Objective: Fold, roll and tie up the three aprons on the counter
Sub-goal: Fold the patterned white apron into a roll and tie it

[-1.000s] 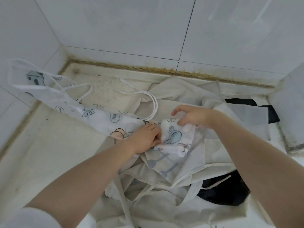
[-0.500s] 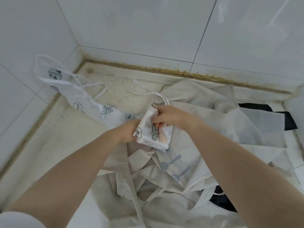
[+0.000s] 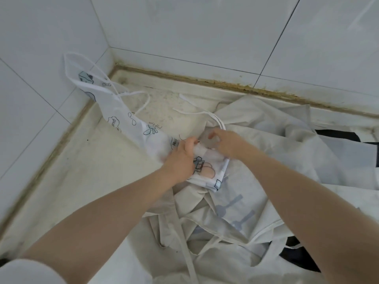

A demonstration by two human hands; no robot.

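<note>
White tiled walls (image 3: pixel 194 27) (grimy brown sealant (image 3: pixel 225 83)) around pale counter (image 3: pixel 71 181)

Home kitchen: tiled walls (image 3: pixel 194 33), counter (image 3: pixel 82 171)

My left hand (image 3: pixel 180 158) and right hand (image 3: pixel 226 143) meet on the rolled end of the printed apron (image 3: pixel 131 124), which stretches back-left toward the wall corner (image 3: pixel 111 56). That roll sits on the plain apron (image 3: pixel 266 152), heaped front and right on the counter (image 3: pixel 82 171). Third apron (image 3: pixel 303 259) pokes out underneath, far right.
</note>
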